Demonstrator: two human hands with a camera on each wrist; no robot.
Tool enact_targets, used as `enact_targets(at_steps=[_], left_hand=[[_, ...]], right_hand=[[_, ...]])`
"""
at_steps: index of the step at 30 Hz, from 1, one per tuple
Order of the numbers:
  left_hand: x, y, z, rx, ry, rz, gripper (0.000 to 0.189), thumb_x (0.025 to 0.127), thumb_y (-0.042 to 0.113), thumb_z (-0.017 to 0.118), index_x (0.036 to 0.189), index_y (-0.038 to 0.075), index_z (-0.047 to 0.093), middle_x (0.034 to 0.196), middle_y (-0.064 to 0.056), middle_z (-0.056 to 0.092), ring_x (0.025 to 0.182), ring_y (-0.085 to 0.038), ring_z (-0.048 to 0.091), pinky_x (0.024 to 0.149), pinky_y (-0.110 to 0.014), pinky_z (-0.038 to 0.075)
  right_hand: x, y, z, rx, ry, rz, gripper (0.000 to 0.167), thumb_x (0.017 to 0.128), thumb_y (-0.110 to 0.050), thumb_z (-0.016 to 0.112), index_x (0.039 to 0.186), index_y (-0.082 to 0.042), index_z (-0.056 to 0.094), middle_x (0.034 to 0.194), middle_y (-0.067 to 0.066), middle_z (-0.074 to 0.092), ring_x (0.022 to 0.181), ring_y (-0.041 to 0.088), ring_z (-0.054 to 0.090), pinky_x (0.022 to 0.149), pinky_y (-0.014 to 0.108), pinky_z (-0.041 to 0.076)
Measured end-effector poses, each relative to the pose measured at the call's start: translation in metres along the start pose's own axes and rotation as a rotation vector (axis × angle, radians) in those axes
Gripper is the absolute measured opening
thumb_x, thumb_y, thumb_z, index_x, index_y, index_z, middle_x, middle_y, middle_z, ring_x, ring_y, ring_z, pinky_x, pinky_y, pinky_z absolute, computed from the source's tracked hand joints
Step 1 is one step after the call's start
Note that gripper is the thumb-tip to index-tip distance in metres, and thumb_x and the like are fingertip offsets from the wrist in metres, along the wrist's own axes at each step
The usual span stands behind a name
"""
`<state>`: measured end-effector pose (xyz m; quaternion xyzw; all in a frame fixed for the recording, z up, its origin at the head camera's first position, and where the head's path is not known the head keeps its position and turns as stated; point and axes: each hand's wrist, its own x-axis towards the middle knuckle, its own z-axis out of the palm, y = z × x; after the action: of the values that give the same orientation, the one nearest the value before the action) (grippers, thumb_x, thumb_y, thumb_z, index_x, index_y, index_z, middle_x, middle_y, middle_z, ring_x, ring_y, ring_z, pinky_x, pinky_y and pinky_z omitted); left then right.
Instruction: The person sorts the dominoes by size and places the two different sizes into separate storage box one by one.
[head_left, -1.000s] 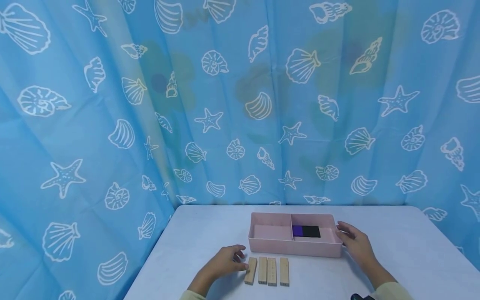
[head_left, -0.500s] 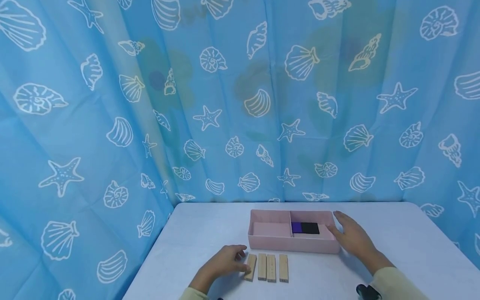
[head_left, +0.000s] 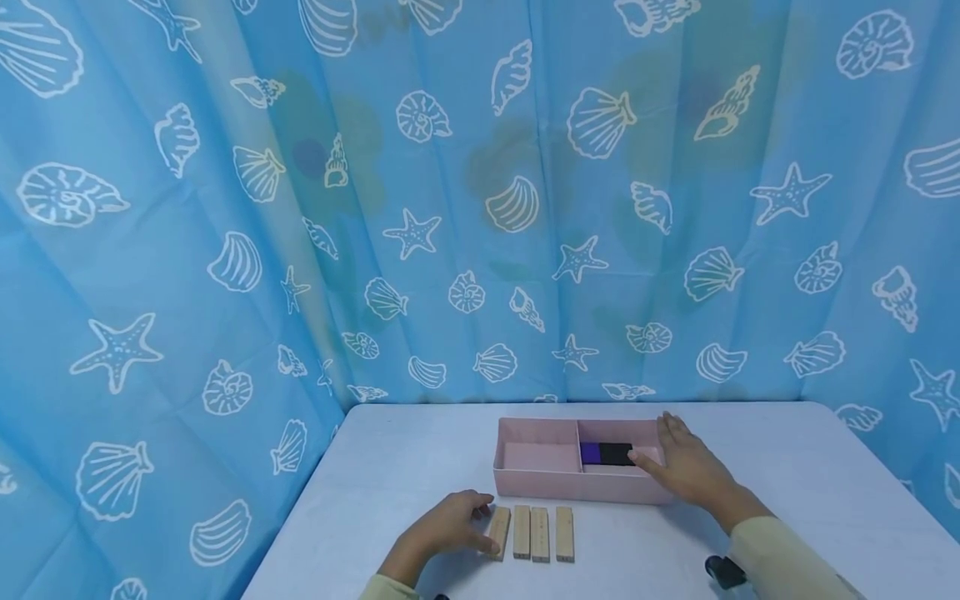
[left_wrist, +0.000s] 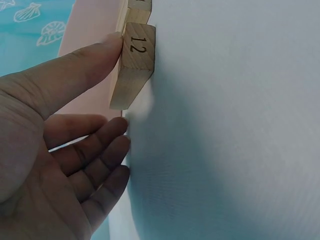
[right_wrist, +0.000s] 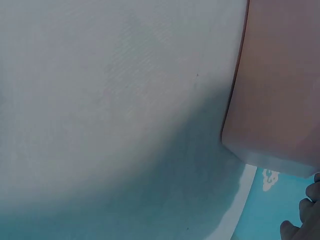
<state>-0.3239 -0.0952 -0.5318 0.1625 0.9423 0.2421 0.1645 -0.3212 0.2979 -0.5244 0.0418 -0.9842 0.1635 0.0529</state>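
A row of several wooden blocks (head_left: pixel 540 533) lies in front of a pink divided box (head_left: pixel 547 485). My left hand (head_left: pixel 450 525) is beside the leftmost block (head_left: pixel 501 523), its thumb touching it. In the left wrist view this block (left_wrist: pixel 134 60) carries the number 12, and the other fingers (left_wrist: pixel 107 155) hang loosely bent below it, apart from it. Over the box's right end lies my right hand (head_left: pixel 697 471), fingers extended along the end wall and thumb reaching over the compartment. Only fingertips (right_wrist: pixel 307 205) of it show in the right wrist view.
A flat purple and black piece (head_left: pixel 606 453) lies in the box's right compartment, against the divider. The white tabletop (head_left: pixel 405 450) ends at a blue shell-patterned curtain (head_left: pixel 465 208). A small black object (head_left: pixel 725 572) sits by the right sleeve.
My right hand has moved left from the box's right edge to over its end, with the fingers straighter. The left hand stays by the leftmost block. The head view has shifted slightly.
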Motion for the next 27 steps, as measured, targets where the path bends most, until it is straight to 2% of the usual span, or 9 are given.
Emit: enact_targets(at_steps=[8, 16, 22, 27], left_hand=[[-0.0012, 0.0013, -0.0009, -0.017, -0.037, -0.018, 0.071, 0.064, 0.038, 0.089, 0.125, 0.010, 0.066, 0.101, 0.007, 0.063, 0.099, -0.018, 0.060, 0.095, -0.046, 0.047], [0.0013, -0.0022, 0.0015, -0.028, -0.066, 0.012, 0.074, 0.065, 0.039, 0.088, 0.129, 0.013, 0.063, 0.101, 0.010, 0.059, 0.100, -0.016, 0.058, 0.095, -0.045, 0.047], [0.0013, -0.0069, 0.0037, -0.055, -0.050, 0.041, 0.074, 0.063, 0.038, 0.090, 0.128, 0.014, 0.063, 0.104, 0.009, 0.060, 0.102, -0.017, 0.058, 0.096, -0.046, 0.046], [-0.0003, -0.0074, 0.0058, -0.087, -0.020, 0.040, 0.076, 0.060, 0.039, 0.091, 0.127, 0.014, 0.062, 0.109, 0.007, 0.061, 0.106, -0.020, 0.058, 0.098, -0.048, 0.044]], right_hand=[[0.0037, -0.0034, 0.0027, -0.030, -0.007, 0.010, 0.109, 0.089, -0.073, 0.042, 0.146, 0.017, 0.019, 0.152, 0.037, 0.013, 0.139, 0.053, 0.009, 0.109, 0.065, 0.013], [0.0031, -0.0020, 0.0016, -0.077, -0.007, -0.012, 0.114, 0.088, -0.075, 0.041, 0.145, 0.019, 0.013, 0.152, 0.038, 0.006, 0.141, 0.052, 0.004, 0.111, 0.063, 0.005], [0.0014, -0.0042, 0.0006, -0.104, -0.002, -0.019, 0.116, 0.086, -0.078, 0.039, 0.145, 0.020, 0.015, 0.152, 0.038, 0.008, 0.141, 0.051, 0.006, 0.112, 0.062, 0.003], [0.0008, -0.0037, 0.0033, -0.069, 0.011, -0.012, 0.113, 0.088, -0.074, 0.042, 0.146, 0.018, 0.014, 0.153, 0.037, 0.007, 0.142, 0.050, 0.004, 0.112, 0.062, -0.002]])
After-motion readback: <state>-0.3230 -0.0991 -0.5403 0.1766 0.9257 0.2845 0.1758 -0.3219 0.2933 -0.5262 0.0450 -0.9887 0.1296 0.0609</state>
